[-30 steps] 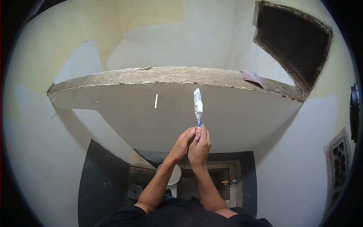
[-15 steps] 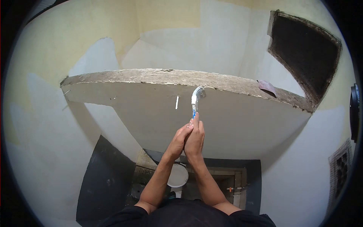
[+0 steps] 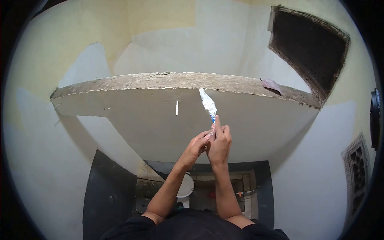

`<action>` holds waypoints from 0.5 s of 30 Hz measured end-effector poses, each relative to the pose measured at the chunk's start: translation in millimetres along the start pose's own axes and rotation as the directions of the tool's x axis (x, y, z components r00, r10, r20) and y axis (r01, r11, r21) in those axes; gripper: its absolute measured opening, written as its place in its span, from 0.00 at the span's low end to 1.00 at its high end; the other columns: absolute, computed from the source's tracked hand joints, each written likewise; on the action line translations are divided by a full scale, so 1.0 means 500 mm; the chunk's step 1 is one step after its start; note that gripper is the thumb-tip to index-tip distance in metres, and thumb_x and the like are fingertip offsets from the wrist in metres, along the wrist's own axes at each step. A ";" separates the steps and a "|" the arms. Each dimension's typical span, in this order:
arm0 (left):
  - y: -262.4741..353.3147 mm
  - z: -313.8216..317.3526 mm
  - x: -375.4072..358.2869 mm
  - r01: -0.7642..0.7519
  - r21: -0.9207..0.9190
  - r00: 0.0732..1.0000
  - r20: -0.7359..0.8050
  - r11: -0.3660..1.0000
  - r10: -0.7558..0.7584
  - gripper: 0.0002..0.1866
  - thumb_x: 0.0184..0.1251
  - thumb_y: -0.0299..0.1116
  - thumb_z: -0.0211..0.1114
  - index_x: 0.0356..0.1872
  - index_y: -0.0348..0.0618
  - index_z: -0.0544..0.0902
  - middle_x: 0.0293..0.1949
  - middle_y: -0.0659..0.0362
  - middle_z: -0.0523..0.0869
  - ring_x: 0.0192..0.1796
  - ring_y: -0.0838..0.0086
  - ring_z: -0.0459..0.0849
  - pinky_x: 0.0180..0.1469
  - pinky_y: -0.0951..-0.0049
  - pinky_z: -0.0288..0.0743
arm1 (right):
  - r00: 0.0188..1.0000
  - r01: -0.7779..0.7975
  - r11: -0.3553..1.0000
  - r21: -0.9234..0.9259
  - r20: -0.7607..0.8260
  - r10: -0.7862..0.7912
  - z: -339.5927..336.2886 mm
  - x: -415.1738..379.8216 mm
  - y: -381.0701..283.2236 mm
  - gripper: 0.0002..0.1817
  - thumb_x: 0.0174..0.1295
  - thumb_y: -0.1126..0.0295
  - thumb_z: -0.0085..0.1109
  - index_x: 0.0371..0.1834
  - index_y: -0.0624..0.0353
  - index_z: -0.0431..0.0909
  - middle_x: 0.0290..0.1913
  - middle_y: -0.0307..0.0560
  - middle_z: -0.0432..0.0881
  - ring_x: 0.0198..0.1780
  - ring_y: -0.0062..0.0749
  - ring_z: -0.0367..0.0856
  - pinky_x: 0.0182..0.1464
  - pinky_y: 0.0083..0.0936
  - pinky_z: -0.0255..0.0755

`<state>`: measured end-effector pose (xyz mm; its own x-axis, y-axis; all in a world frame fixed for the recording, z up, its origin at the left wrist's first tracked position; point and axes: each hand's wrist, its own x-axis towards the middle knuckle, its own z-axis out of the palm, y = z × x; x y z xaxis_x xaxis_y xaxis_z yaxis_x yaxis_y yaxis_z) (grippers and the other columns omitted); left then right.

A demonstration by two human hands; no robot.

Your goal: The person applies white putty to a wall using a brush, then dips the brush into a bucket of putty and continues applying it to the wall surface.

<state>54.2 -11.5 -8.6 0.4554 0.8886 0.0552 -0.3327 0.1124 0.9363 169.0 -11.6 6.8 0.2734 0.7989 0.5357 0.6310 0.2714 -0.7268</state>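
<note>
A paintbrush (image 3: 207, 103) loaded with white paint points upward, its bristle tip at the lower edge of the wall ledge (image 3: 168, 81). My right hand (image 3: 219, 146) is closed round its blue handle, index finger stretched along it. Against the right thumb, my left hand (image 3: 197, 145) is closed; whether its fingers also grip the handle is hidden. The pale wall face (image 3: 156, 124) lies behind both hands. A small white peg (image 3: 177, 108) sticks out of that face to the left of the brush.
A piece of sandpaper (image 3: 271, 86) lies on the ledge at right. Farther right is a dark mesh-edged opening (image 3: 312, 46). Below are a white round lid or bucket top (image 3: 185, 187), a pipe with an orange valve (image 3: 240, 193) and a dark wall panel (image 3: 110, 192).
The brush has swung from leaning right at its tip to leaning left. My right hand has shifted right and down a little, and the view has moved slightly to the right.
</note>
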 end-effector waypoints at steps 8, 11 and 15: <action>-0.016 -0.011 0.006 -0.041 -0.080 0.997 0.066 0.996 0.046 0.29 0.79 0.48 0.50 0.69 0.34 0.72 0.62 0.53 0.80 0.59 0.71 0.80 0.62 0.67 0.71 | 0.990 -0.073 0.995 -0.065 -0.123 0.065 -0.011 -0.024 0.019 0.23 0.72 0.72 0.55 0.70 0.61 0.74 0.38 0.50 0.71 0.35 0.41 0.76 0.40 0.39 0.73; -0.018 -0.030 0.012 -0.079 -0.097 0.995 0.054 0.992 0.085 0.28 0.81 0.47 0.48 0.68 0.34 0.72 0.62 0.55 0.80 0.59 0.72 0.80 0.62 0.69 0.72 | 0.994 -0.030 0.996 -0.090 -0.106 0.021 0.013 -0.025 0.004 0.25 0.71 0.73 0.55 0.72 0.60 0.72 0.39 0.51 0.70 0.36 0.41 0.76 0.40 0.39 0.73; -0.022 -0.059 0.008 -0.090 -0.070 0.996 -0.022 0.994 0.088 0.27 0.82 0.45 0.45 0.68 0.35 0.73 0.61 0.56 0.80 0.61 0.73 0.78 0.64 0.70 0.70 | 0.995 0.076 0.992 -0.101 -0.055 -0.082 0.072 -0.040 -0.023 0.27 0.70 0.74 0.55 0.74 0.61 0.69 0.40 0.51 0.70 0.37 0.43 0.77 0.41 0.40 0.74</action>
<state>35.3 4.0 -28.9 0.4060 0.9046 0.1301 -0.4291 0.0630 0.9011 130.1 -11.2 -11.1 0.2604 0.7434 0.6161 0.7200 0.2756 -0.6369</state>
